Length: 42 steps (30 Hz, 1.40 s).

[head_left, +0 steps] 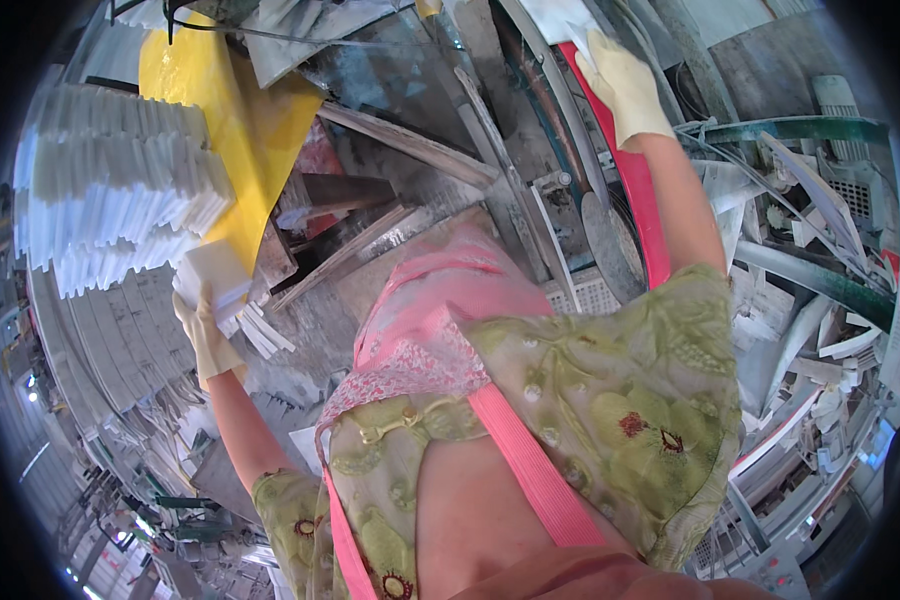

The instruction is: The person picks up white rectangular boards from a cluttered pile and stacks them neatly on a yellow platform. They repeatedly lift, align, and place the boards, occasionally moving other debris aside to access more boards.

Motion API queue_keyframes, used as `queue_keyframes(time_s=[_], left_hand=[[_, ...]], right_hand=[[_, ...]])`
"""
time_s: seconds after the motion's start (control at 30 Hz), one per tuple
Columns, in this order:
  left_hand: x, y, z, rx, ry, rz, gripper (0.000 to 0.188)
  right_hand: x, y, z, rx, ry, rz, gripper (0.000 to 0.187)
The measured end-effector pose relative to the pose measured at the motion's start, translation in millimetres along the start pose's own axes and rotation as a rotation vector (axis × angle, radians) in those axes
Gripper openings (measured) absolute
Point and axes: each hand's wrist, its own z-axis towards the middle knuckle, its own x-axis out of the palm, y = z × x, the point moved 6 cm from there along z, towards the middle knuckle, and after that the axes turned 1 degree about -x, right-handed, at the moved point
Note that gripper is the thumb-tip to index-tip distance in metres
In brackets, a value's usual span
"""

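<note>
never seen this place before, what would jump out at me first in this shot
The bright yellow sheet at upper left, beside tall stacks of white slabs. The gloved left hand holds a white slab by those stacks, while the gloved right hand reaches up to a red rail at upper right.

The person wears pale yellow gloves on the left hand (206, 335) and the right hand (625, 85). Short sleeves of sheer green fabric with embroidered red-centred flowers cover the upper arms. Between them hangs a pink patterned garment with a plain pink strap.
</note>
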Motion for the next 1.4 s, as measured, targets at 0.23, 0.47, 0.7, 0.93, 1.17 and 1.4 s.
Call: queue_keyframes(time_s=[0.23,0.47,0.7,0.93,1.17,1.4], left_hand=[[-1.9,1.6,-1.4,0.003,0.008,-0.018,0.113],[3.0,-9.0,-14.8,-0.010,0.002,-0.118,0.109],[11.7,-23.9,-30.4,-0.044,0.028,-0.185,0.083],[6.6,-35.0,-26.4,0.013,-0.039,0.084,0.094],[5.4,-37.7,-23.6,0.050,0.031,0.172,0.104],[-5.2,-24.6,-26.6,0.118,0.187,-0.033,0.106]], right_hand=[[9.1,17.8,39.2,-0.222,-0.055,-0.206,0.065],[16.6,3.4,80.4,-0.363,0.095,-0.142,0.090],[16.4,11.2,64.0,-0.472,0.105,-0.060,0.054],[1.4,43.2,69.7,-0.298,0.285,-0.252,0.062],[-94.8,98.1,56.5,0.242,-0.030,1.077,0.051],[-52.3,382.8,10.5,0.193,0.034,1.763,0.041]])
